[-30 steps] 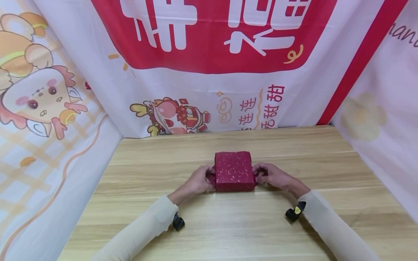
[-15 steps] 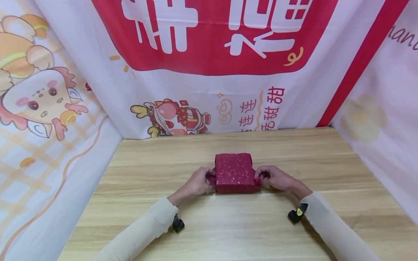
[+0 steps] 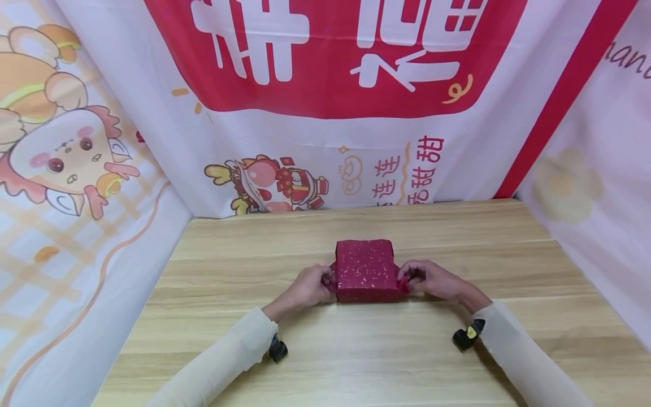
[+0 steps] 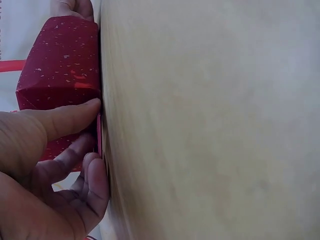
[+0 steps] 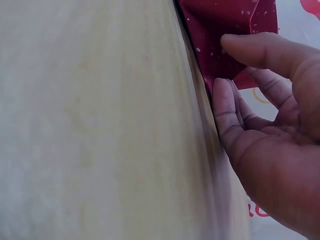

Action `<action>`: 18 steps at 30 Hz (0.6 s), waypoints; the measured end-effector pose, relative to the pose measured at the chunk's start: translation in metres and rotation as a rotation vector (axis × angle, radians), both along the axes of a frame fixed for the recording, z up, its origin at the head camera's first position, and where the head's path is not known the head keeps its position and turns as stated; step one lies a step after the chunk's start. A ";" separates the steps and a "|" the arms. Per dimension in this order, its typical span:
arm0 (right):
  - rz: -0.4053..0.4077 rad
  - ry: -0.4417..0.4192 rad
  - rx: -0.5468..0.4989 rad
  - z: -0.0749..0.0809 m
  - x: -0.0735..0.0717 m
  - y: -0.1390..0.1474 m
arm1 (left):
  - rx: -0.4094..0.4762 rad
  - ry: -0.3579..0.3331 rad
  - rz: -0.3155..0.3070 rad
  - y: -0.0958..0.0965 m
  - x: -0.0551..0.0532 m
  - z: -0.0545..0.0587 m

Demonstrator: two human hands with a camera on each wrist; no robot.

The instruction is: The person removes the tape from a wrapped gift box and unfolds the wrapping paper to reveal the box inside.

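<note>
Red speckled box (image 3: 365,265) is pinched at opposite ends by left hand (image 3: 310,286) and right hand (image 3: 433,280).

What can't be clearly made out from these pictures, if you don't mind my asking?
Head view: the inside of the dark red, pale-flecked rectangular box, hidden by its top.
Head view: the box's underside, facing the pale wooden tabletop.
Left wrist view: most of the bare right hand, cut off by the top edge.
Right wrist view: much of the box, cut off likewise.
Head view: parts of the large white characters, cropped above.
</note>
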State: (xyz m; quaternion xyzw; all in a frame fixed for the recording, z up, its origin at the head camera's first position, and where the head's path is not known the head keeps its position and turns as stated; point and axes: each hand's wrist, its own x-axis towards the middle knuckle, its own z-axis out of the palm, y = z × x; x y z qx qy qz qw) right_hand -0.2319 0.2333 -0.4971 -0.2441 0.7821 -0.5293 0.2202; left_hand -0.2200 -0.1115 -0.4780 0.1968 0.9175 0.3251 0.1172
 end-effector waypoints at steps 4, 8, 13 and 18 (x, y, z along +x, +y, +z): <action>-0.009 0.014 -0.007 0.001 0.002 0.001 | -0.004 0.038 -0.004 0.002 -0.001 -0.002; -0.032 0.065 0.002 0.001 0.002 0.001 | -0.003 0.060 -0.008 0.001 -0.002 -0.001; -0.043 0.101 0.008 -0.001 0.002 0.002 | -0.047 0.053 -0.031 0.000 -0.003 0.000; -0.076 0.096 0.019 -0.003 0.003 0.002 | -0.080 0.022 -0.038 0.000 -0.001 0.000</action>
